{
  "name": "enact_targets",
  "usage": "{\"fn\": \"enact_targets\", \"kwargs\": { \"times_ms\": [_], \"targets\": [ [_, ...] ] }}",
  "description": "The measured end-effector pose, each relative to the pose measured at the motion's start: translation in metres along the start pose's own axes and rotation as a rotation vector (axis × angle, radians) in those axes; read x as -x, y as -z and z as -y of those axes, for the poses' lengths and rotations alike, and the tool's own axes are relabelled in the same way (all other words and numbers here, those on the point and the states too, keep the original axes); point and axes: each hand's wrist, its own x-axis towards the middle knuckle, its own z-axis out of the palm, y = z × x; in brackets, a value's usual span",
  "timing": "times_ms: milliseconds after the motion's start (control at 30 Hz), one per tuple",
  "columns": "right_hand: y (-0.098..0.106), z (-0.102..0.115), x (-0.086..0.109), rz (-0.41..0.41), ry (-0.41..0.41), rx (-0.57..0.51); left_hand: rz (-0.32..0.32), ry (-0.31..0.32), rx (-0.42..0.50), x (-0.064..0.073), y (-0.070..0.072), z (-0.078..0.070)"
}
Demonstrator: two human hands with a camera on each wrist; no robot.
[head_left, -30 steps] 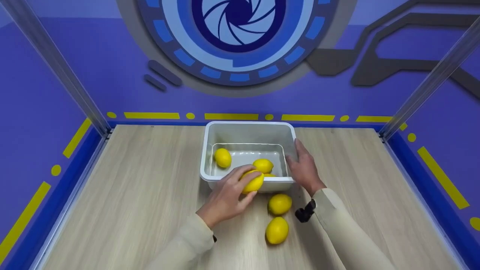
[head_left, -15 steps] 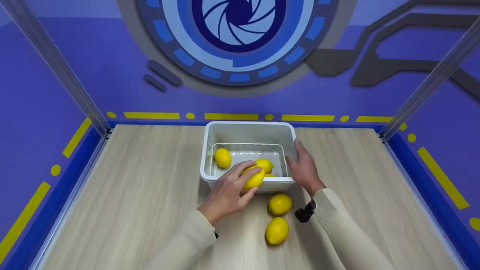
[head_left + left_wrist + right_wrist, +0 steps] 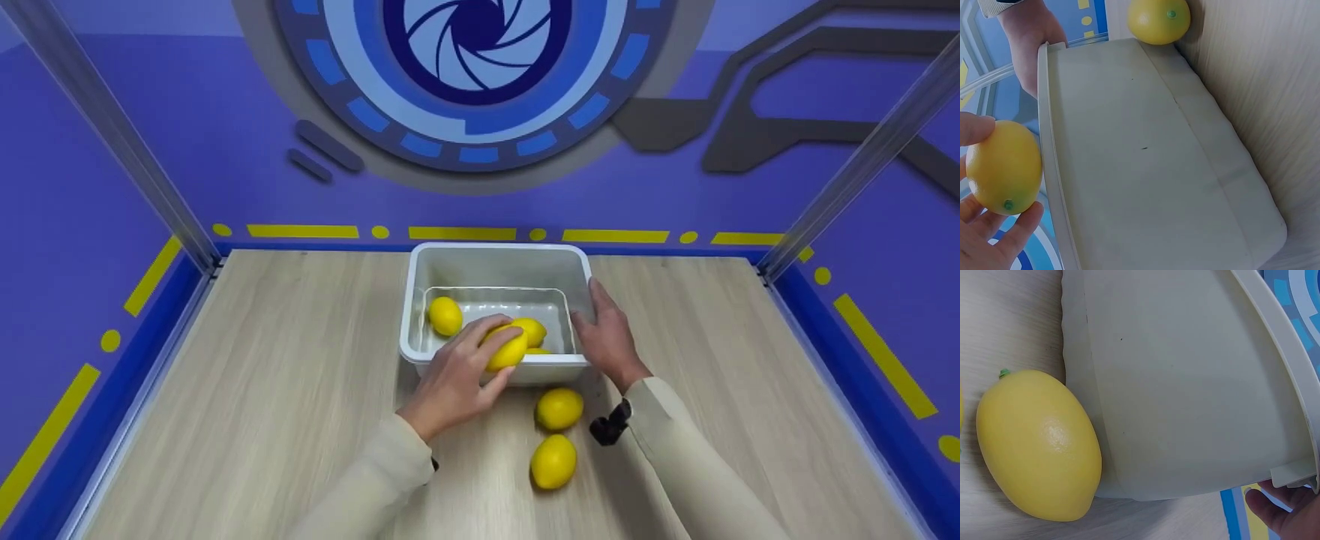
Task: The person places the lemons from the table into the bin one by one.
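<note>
My left hand (image 3: 459, 379) holds a yellow lemon (image 3: 508, 351) between fingers and thumb, right at the front rim of a white plastic bin (image 3: 556, 360). In the left wrist view that lemon (image 3: 1005, 169) shows beside the rim. At the bin's right side, my right hand (image 3: 611, 341) grips the wall by its rim. Inside the bin lie a lemon at the left (image 3: 445, 316), another at the right (image 3: 530, 331), and part of a third (image 3: 537, 350) mostly hidden behind the front rim.
Two more lemons rest on the wooden table: one (image 3: 559, 409) close to the bin's front, another (image 3: 553, 461) nearer me. Blue-purple panels (image 3: 187, 150) wall the table at the back and sides. A black device (image 3: 611, 424) sits at my right cuff.
My left hand has moved slightly forward and up with its lemon, toward the inside of the bin. My right hand, the bin and the other lemons look unmoved.
</note>
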Motion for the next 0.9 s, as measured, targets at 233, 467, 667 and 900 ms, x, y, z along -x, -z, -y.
{"fn": "enact_targets", "kwargs": {
  "times_ms": [233,467,667,900],
  "targets": [
    [0.0,-0.001,0.0,-0.002,0.004,-0.001,-0.002,0.013,-0.009,-0.005,-0.001,0.003],
    [-0.001,0.001,-0.001,-0.007,-0.004,-0.014,0.001,0.037,0.001,-0.009,-0.002,0.005],
    [-0.001,0.001,0.0,-0.003,-0.015,-0.005,0.01,0.073,0.01,-0.011,-0.004,0.008],
    [0.0,0.001,-0.002,0.001,-0.026,0.019,0.01,0.099,0.02,-0.014,-0.006,0.013]
  ]
}}
